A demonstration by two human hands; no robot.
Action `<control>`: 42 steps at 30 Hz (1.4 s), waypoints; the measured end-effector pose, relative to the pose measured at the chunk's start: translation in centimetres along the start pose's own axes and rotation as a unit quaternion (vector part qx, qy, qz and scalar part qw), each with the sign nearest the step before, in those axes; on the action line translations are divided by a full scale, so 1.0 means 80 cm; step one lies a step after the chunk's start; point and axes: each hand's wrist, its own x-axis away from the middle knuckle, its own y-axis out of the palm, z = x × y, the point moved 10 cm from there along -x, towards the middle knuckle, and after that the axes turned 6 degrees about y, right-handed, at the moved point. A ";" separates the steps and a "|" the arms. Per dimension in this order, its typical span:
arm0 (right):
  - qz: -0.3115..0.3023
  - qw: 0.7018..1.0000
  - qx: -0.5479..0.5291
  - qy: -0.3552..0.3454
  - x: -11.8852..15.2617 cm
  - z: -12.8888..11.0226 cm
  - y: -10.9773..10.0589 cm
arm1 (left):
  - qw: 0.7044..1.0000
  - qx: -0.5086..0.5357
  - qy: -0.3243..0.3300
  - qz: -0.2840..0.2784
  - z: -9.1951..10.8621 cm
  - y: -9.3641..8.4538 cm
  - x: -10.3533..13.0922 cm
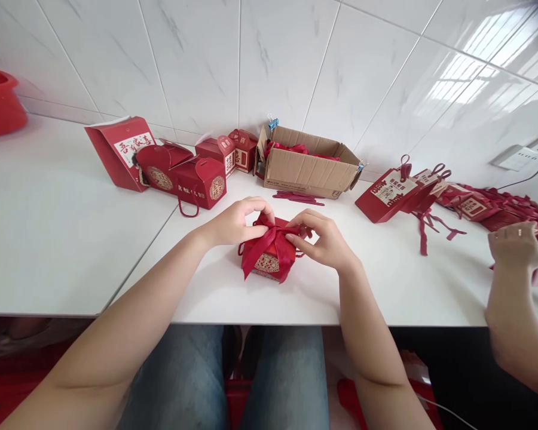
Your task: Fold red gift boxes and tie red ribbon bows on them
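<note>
In front of me on the white table stands a small red gift box [267,263] with a round gold emblem on its front. A dark red ribbon [263,245] is tied in a bow on top, its two tails hanging down over the front. My left hand [244,222] pinches the bow's left loop between thumb and fingers. On the other side my right hand [318,237] grips the right loop the same way. Red cord handles show at both sides of the box. The knot lies between my hands, and the fingers partly cover the loops.
Several red gift boxes [201,182] stand at the back left. A cardboard box [311,170] with red ribbons is by the wall, loose ribbon strips [298,197] before it. Red bags [388,194] stand at right. A co-worker's hand [517,245] is at far right; a red basin [0,104] far left.
</note>
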 end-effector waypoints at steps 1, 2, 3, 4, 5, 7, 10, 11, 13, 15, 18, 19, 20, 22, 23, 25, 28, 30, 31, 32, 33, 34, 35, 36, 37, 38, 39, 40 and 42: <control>0.004 1.000 -0.006 0.000 0.000 0.001 -0.001 | 1.000 -0.003 0.002 0.001 0.001 0.000 0.000; 0.011 1.000 -0.013 0.000 -0.001 0.002 -0.002 | 1.000 -0.004 0.004 0.004 0.002 0.000 0.000; 0.020 1.000 -0.019 0.000 -0.001 0.003 -0.004 | 1.000 -0.003 0.008 0.007 0.003 -0.001 -0.001; 0.028 0.999 -0.024 0.000 -0.001 0.003 -0.005 | 1.000 0.001 0.010 0.010 0.004 -0.001 -0.001; 0.033 0.999 -0.029 0.000 -0.001 0.003 -0.005 | 1.000 0.006 0.011 0.012 0.006 -0.001 -0.001; 0.033 0.999 -0.036 -0.005 -0.001 0.002 -0.004 | 1.000 0.022 0.009 0.011 0.007 0.000 -0.001; 0.010 0.999 -0.045 -0.022 0.000 -0.004 0.001 | 0.999 0.048 0.008 -0.010 0.010 0.006 -0.001; 0.002 0.999 -0.044 -0.028 0.000 -0.006 0.003 | 0.998 0.056 0.008 -0.021 0.011 0.008 -0.001; -0.007 0.999 -0.037 -0.037 0.001 -0.010 0.006 | 0.997 0.067 0.010 -0.038 0.012 0.013 -0.001; -0.010 0.999 -0.029 -0.045 0.002 -0.013 0.007 | 0.996 0.071 0.011 -0.044 0.012 0.014 -0.001; -0.016 0.998 -0.027 -0.060 0.004 -0.015 0.008 | 0.997 0.069 0.015 -0.043 0.010 0.012 -0.001; -0.020 0.997 -0.026 -0.067 0.004 -0.016 0.008 | 0.997 0.066 0.017 -0.044 0.009 0.011 0.000; -0.024 0.997 -0.024 -0.075 0.005 -0.016 0.008 | 0.997 0.062 0.018 -0.044 0.008 0.011 0.000; -0.033 0.995 -0.019 -0.089 0.008 -0.016 0.008 | 0.998 0.049 0.019 -0.042 0.005 0.008 0.001; -0.038 0.995 -0.017 -0.094 0.009 -0.015 0.008 | 0.998 0.042 0.019 -0.041 0.004 0.007 0.001; -0.050 0.994 -0.016 -0.100 0.011 -0.014 0.009 | 0.998 0.030 0.020 -0.045 0.003 0.008 0.002; -0.056 0.993 -0.013 -0.099 0.011 -0.015 0.010 | 0.998 0.020 0.023 -0.062 0.002 0.012 0.003; -0.051 0.995 -0.007 -0.090 0.010 -0.016 0.009 | 0.997 0.018 0.025 -0.065 0.004 0.012 0.003; -0.049 0.995 -0.005 -0.084 0.009 -0.017 0.009 | 0.997 0.020 0.025 -0.067 0.005 0.013 0.003; -0.049 0.996 -0.004 -0.078 0.008 -0.017 0.009 | 0.997 0.027 0.024 -0.071 0.005 0.014 0.003; -0.049 0.996 -0.004 -0.073 0.007 -0.018 0.009 | 0.996 0.038 0.022 -0.077 0.006 0.015 0.003; -0.049 0.996 -0.005 -0.069 0.006 -0.018 0.009 | 0.995 0.050 0.018 -0.086 0.006 0.018 0.003; -0.049 0.997 -0.007 -0.066 0.006 -0.018 0.009 | 0.994 0.061 0.013 -0.095 0.006 0.020 0.004; -0.050 0.997 -0.010 -0.062 0.005 -0.018 0.008 | 0.992 0.067 0.008 -0.103 0.005 0.022 0.004; -0.051 0.997 -0.014 -0.058 0.005 -0.017 0.008 | 0.992 0.071 0.005 -0.109 0.004 0.024 0.004; -0.053 0.997 -0.018 -0.053 0.005 -0.015 0.009 | 0.991 0.072 0.002 -0.112 0.002 0.025 0.004; -0.054 0.997 -0.022 -0.046 0.005 -0.013 0.009 | 0.991 0.073 0.001 -0.112 0.001 0.026 0.004; -0.053 0.998 -0.024 -0.040 0.004 -0.011 0.009 | 0.991 0.075 0.001 -0.110 0.001 0.026 0.004; -0.038 0.999 -0.024 -0.028 0.003 -0.007 0.007 | 0.991 0.085 0.004 -0.100 0.001 0.024 0.002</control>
